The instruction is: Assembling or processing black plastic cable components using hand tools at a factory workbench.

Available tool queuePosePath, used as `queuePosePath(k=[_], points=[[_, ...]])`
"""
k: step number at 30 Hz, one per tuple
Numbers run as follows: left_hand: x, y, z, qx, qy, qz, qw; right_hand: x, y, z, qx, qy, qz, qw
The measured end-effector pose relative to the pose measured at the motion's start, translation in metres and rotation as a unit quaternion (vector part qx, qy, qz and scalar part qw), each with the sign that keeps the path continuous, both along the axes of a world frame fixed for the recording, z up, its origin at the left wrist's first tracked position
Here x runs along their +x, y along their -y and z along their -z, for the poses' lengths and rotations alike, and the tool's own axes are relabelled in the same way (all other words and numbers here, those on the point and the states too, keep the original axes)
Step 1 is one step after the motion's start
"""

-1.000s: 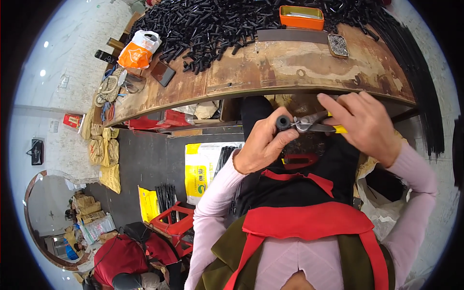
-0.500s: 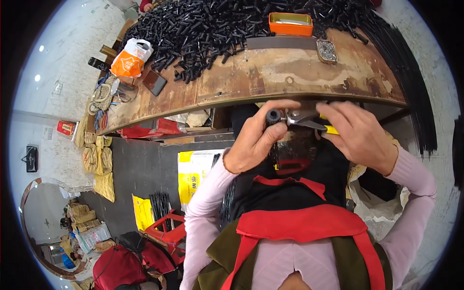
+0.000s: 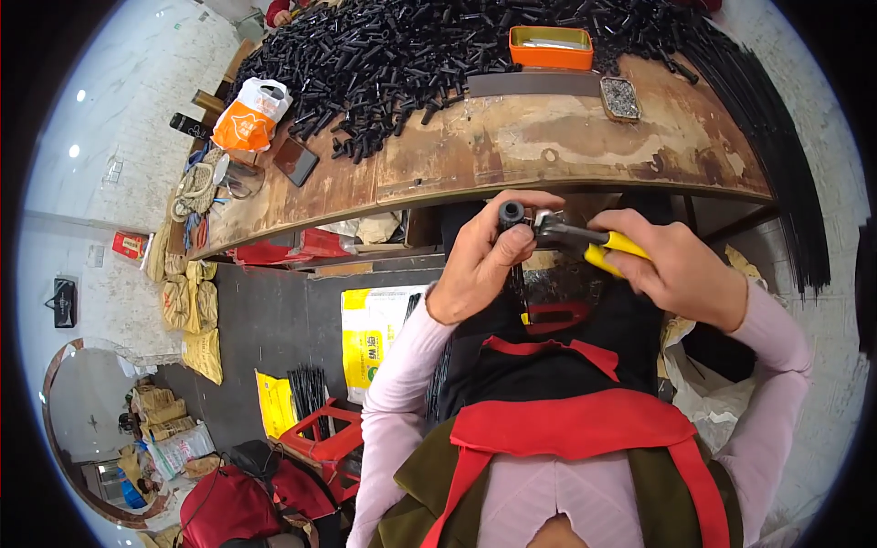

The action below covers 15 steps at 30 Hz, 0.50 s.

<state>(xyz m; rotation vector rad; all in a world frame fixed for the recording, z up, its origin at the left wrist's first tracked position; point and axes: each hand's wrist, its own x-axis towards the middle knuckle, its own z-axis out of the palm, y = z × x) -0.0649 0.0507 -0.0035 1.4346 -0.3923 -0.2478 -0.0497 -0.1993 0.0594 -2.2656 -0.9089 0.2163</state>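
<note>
two yellow plier handles (image 3: 628,244) now closer together, right fingers (image 3: 625,220) around them, left fingers (image 3: 530,197) around black tube (image 3: 511,216)

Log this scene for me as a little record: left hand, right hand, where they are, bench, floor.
Left hand: grips black tube
Right hand: holds yellow-handled pliers, head close beside the tube
Hands' place: in front of the bench's near edge
Bench: heap of black parts, orange tin, small dish, orange-and-white bag toward the left
Floor: red stool, yellow-and-white sack
</note>
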Motion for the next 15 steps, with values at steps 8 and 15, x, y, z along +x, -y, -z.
queuePosePath(k=[8,15], points=[[0.003,0.009,0.004,-0.002,0.026,0.010,1.000,-0.012,0.006,0.033,0.047,0.082,0.010,0.995],[0.004,-0.008,0.008,-0.041,0.014,0.077,0.996,0.002,0.003,0.010,0.116,-0.529,-0.069,0.838]])
